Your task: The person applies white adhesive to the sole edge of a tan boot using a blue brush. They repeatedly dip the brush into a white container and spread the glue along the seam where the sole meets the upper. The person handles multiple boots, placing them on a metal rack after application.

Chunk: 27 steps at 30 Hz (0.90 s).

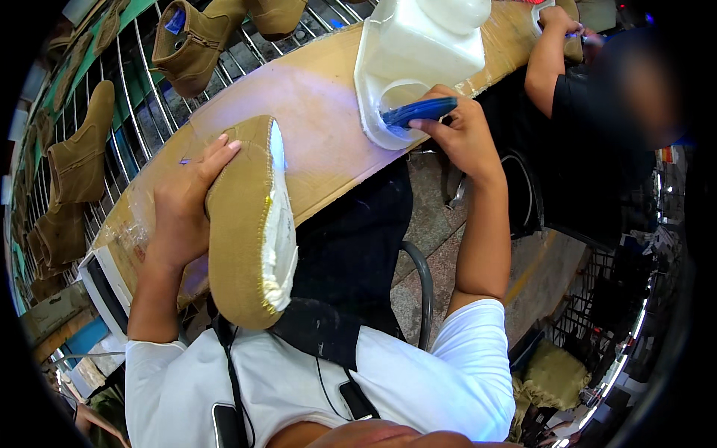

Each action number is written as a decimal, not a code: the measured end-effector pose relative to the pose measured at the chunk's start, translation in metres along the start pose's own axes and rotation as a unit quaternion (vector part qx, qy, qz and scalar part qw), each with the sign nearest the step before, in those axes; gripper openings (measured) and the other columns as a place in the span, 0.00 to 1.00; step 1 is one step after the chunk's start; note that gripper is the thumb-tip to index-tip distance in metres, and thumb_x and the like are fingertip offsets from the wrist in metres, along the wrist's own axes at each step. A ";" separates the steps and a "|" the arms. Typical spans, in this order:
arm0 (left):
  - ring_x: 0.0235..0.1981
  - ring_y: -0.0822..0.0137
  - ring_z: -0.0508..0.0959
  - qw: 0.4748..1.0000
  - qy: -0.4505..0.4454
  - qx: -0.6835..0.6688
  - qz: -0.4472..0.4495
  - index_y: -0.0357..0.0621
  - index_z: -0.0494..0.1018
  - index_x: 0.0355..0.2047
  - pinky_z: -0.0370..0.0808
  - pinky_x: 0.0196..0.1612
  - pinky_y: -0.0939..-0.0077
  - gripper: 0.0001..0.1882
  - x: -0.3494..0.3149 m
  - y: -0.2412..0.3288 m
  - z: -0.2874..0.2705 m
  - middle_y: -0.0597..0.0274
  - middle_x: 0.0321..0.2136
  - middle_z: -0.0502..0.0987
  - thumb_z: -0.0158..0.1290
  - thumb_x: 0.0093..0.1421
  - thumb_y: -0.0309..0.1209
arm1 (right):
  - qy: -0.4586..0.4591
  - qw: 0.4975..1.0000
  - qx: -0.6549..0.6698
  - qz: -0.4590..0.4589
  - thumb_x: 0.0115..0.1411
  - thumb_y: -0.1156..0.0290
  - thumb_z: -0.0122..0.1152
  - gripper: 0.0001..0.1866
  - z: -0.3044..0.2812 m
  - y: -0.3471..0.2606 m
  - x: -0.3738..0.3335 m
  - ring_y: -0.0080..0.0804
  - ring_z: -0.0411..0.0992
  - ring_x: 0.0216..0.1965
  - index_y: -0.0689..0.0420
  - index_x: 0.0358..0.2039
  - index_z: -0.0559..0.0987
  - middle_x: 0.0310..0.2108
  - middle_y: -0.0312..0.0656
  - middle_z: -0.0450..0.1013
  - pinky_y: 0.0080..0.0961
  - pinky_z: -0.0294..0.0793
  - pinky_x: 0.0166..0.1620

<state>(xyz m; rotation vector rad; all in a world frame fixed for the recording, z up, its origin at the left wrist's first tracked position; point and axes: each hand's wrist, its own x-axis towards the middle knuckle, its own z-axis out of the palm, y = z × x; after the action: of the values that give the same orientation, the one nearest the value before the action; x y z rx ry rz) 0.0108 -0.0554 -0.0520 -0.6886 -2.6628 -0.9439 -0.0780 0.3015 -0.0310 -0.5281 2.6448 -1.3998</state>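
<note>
My right hand (pixel 467 131) pinches blue tool (pixel 422 112) at tub's (pixel 426 60) mouth; left hand (pixel 183 205) clasps boot (pixel 239 231) left of tub. Overloading could cause drips.

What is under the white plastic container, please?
Brown cardboard shows beside the base of the white plastic container, which appears to rest on it. The surface directly beneath is covered.

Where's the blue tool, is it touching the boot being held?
No, the blue tool is at the white plastic container, clearly apart from the held tan boot.
</note>
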 end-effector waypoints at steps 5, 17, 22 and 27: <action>0.47 0.54 0.75 1.000 0.017 0.009 -0.018 0.47 0.68 0.51 0.72 0.47 0.68 0.32 -0.004 0.004 0.003 0.48 0.49 0.72 0.62 0.42 0.28 | 0.241 0.965 0.105 0.009 0.52 0.73 0.64 0.10 0.015 0.010 -0.017 0.19 0.69 0.29 0.66 0.32 0.76 0.27 0.37 0.74 0.19 0.69 0.35; 0.48 0.49 0.73 0.994 0.073 0.041 0.072 0.48 0.68 0.49 0.70 0.51 0.61 0.30 -0.025 -0.003 0.020 0.45 0.48 0.71 0.62 0.42 0.27 | 0.312 0.923 0.218 0.064 0.57 0.70 0.58 0.10 0.029 0.026 -0.033 0.20 0.68 0.25 0.65 0.33 0.75 0.27 0.37 0.73 0.17 0.68 0.31; 0.49 0.48 0.73 0.994 0.074 0.049 0.059 0.48 0.68 0.49 0.69 0.51 0.59 0.30 -0.031 -0.001 0.021 0.45 0.49 0.70 0.62 0.42 0.28 | 0.344 0.880 0.323 0.052 0.57 0.72 0.56 0.08 0.061 0.008 -0.040 0.21 0.67 0.24 0.63 0.32 0.74 0.27 0.38 0.72 0.18 0.66 0.29; 0.49 0.48 0.73 0.992 0.094 0.047 0.067 0.46 0.68 0.48 0.70 0.50 0.59 0.30 -0.033 -0.002 0.023 0.45 0.49 0.70 0.61 0.42 0.28 | 0.262 0.827 0.493 0.068 0.59 0.70 0.55 0.07 0.120 -0.022 -0.038 0.23 0.70 0.27 0.61 0.33 0.73 0.28 0.38 0.73 0.19 0.68 0.30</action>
<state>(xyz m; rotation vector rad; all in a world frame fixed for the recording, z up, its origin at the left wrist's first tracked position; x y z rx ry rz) 0.0372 -0.0534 -0.0831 -0.7094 -2.4462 -0.7995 -0.0068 0.2098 -0.0839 0.2011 1.7003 -2.7959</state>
